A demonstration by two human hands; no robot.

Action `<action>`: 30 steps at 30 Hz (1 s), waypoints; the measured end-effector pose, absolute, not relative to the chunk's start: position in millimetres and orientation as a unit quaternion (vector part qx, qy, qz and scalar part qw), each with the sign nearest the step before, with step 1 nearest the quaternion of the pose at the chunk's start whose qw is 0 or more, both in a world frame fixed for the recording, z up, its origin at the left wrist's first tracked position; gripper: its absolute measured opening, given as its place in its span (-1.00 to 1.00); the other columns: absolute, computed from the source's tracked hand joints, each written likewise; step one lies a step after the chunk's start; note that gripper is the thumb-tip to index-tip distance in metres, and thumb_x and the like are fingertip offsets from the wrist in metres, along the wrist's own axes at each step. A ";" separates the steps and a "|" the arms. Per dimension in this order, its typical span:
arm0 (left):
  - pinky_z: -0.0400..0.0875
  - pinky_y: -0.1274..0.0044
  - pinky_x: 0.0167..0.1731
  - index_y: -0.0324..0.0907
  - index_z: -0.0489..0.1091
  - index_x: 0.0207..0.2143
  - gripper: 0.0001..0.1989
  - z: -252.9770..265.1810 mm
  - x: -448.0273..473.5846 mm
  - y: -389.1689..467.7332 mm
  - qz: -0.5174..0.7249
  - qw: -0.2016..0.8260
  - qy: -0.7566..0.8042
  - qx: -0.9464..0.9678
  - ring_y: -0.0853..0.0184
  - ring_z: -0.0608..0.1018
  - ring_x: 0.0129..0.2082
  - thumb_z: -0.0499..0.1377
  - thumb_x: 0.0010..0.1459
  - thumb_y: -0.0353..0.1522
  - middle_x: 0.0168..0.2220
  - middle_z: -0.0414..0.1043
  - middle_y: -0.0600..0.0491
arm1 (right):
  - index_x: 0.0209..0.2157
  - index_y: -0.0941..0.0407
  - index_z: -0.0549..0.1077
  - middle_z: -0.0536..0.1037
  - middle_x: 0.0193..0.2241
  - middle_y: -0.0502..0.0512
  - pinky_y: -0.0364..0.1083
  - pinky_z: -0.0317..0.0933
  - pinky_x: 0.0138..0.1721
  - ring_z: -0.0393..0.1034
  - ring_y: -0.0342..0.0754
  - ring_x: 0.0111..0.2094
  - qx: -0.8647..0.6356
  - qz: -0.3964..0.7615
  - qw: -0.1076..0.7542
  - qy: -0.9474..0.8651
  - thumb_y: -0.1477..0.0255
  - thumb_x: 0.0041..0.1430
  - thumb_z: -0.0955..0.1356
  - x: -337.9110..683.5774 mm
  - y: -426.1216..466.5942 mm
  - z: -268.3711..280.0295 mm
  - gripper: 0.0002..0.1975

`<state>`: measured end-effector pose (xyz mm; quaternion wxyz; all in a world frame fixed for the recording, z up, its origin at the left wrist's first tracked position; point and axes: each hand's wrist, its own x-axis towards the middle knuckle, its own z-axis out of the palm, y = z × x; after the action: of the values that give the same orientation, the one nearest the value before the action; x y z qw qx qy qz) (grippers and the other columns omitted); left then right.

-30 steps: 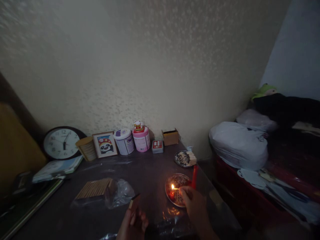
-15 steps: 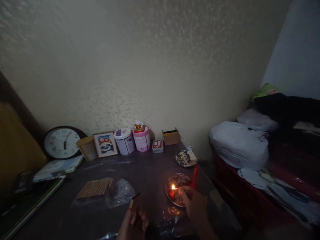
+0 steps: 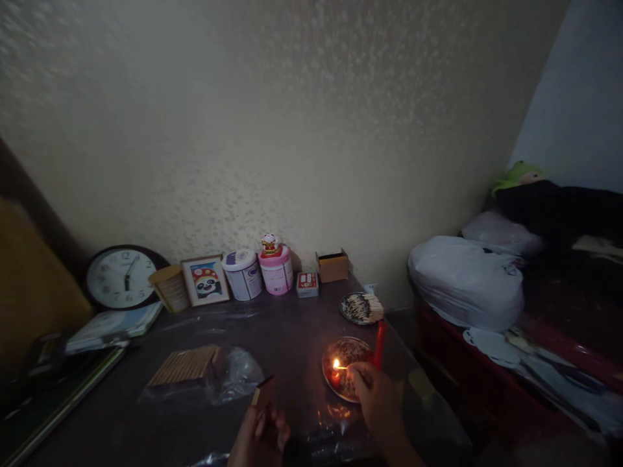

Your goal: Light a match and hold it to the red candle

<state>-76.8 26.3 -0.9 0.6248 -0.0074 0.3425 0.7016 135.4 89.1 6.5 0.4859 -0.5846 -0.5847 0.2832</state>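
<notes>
My right hand (image 3: pixel 374 395) pinches a thin stick (image 3: pixel 341 368) whose tip burns at the flame of a short red candle (image 3: pixel 335 375) standing on a small round plate (image 3: pixel 343 353). A longer red candle (image 3: pixel 379 344) rises at the plate's right side. My left hand (image 3: pixel 259 436), at the bottom edge of the view, grips a small box-like thing with a dark end (image 3: pixel 261 391); I cannot tell what it is. Beyond the candle plate sits a second plate piled with sticks (image 3: pixel 361 307).
On the dark table (image 3: pixel 272 337) lie a bundle of sticks in a clear bag (image 3: pixel 202 368) and books (image 3: pixel 113 327). A clock (image 3: pixel 121 279), a panda picture (image 3: pixel 206 281), two tins (image 3: pixel 257 272) and small boxes (image 3: pixel 331 266) line the wall. White bags (image 3: pixel 464 282) sit at the right.
Almost nothing differs. The flame flickers and my right hand shifts very slightly near the candle; my left hand stays where it was.
</notes>
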 end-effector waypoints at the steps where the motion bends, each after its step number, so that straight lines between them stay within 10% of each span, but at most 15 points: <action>1: 0.45 0.47 -0.53 -0.17 0.50 -0.49 -0.79 -1.0 -77.0 25.5 0.704 0.620 0.348 -0.006 0.31 0.51 -0.54 0.37 -0.23 -0.29 -0.56 0.45 0.06 | -0.46 0.11 0.53 0.64 -0.47 0.13 -0.09 0.32 -0.34 0.52 0.04 -0.39 -0.584 0.281 0.489 -0.584 0.26 0.12 0.28 134.9 89.1 6.3 -0.73; 30: 0.39 0.51 -0.59 -0.17 0.47 -0.53 -0.79 7.5 -74.5 24.1 0.707 0.604 0.369 0.024 0.34 0.47 -0.56 0.37 -0.23 -0.26 -0.58 0.42 0.07 | -0.43 0.14 0.53 0.63 -0.45 0.14 -0.11 0.33 -0.33 0.51 0.03 -0.40 -0.578 0.298 0.509 -0.565 0.23 0.14 0.28 132.9 84.3 16.3 -0.70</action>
<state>-74.5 24.1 7.5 0.6036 0.0237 0.3686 0.7065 132.9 84.3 16.3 0.5090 -0.5776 -0.5647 0.2976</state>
